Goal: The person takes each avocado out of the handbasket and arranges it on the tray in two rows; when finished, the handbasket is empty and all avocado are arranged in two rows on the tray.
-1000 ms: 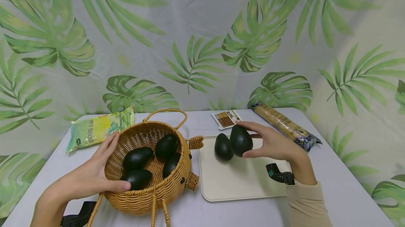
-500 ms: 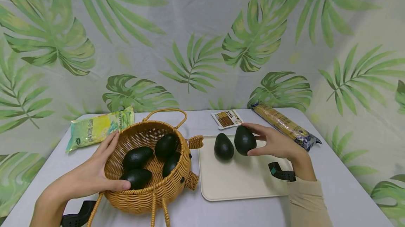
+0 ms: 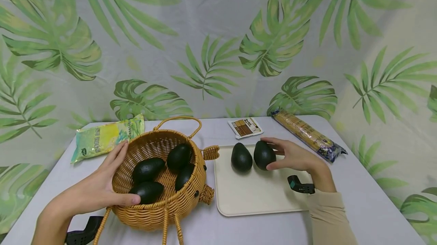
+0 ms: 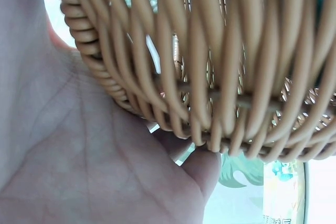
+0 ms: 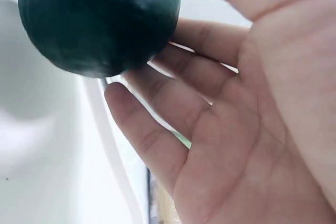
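A tilted wicker basket (image 3: 164, 214) with an animal face holds several dark green avocados (image 3: 148, 170). My left hand (image 3: 99, 188) grips its rim, thumb along the near side and fingers at the far left. The left wrist view has the palm against the woven wall (image 4: 199, 66). On the cream tray (image 3: 246, 199) an avocado (image 3: 241, 157) stands upright. Just right of it my right hand (image 3: 295, 156) holds another avocado (image 3: 264, 155) between thumb and fingers, low over the tray. In the right wrist view the fingers (image 5: 173, 95) lie along this avocado's side.
A yellow-green packet (image 3: 106, 138) lies behind the basket at the left. Beyond the tray are a small brown-and-white packet (image 3: 245, 127) and a long golden package (image 3: 305, 133). The basket's handle (image 3: 181, 120) arches at the back; its dangling legs (image 3: 166, 226) hang in front.
My right hand has brought its avocado right, away from the standing one, then lowered it toward the tray. The left hand and the basket have stayed in place.
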A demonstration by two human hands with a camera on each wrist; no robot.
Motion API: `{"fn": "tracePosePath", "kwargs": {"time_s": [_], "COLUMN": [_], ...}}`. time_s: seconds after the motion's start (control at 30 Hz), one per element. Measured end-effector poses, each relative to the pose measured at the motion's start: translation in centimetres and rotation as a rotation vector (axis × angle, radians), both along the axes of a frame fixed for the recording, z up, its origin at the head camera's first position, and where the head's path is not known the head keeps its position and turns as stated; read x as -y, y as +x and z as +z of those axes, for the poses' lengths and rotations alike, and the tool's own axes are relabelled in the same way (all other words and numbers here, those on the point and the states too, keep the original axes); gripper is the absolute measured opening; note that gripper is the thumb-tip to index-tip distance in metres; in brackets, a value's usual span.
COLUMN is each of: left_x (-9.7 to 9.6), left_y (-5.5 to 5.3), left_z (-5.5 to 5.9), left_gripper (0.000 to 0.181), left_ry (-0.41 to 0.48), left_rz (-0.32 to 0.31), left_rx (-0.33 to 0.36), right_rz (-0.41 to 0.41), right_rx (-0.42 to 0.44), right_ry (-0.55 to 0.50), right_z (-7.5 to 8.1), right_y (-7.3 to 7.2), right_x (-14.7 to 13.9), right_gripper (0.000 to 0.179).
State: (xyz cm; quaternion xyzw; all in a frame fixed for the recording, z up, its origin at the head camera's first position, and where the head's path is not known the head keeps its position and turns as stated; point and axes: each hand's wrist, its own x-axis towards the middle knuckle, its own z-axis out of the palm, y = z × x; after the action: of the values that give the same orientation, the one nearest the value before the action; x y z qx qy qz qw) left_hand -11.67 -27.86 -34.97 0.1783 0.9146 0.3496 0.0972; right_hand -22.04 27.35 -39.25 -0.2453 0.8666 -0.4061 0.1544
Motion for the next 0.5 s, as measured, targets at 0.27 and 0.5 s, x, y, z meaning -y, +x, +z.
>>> {"fn": "tracePosePath", "kwargs": {"time_s": [0.27, 0.5], "left_x": [-0.11, -0.16], "left_y": [-0.06, -0.11], "left_z": [0.02, 0.00], "left_gripper": [0.130, 0.129], "left_ry": [-0.011, -0.015], "left_rz": [-0.010, -0.009], "left_rx": [0.001, 0.008], "right_rz": [0.001, -0.046], "right_rx": [0.020, 0.008], "right_ry": [-0.049, 0.024], "right_z": [-0.42, -0.31], "right_y": [-0.34, -0.07], "right_x": [0.39, 0.51], "right_gripper": [0.072, 0.070]}}
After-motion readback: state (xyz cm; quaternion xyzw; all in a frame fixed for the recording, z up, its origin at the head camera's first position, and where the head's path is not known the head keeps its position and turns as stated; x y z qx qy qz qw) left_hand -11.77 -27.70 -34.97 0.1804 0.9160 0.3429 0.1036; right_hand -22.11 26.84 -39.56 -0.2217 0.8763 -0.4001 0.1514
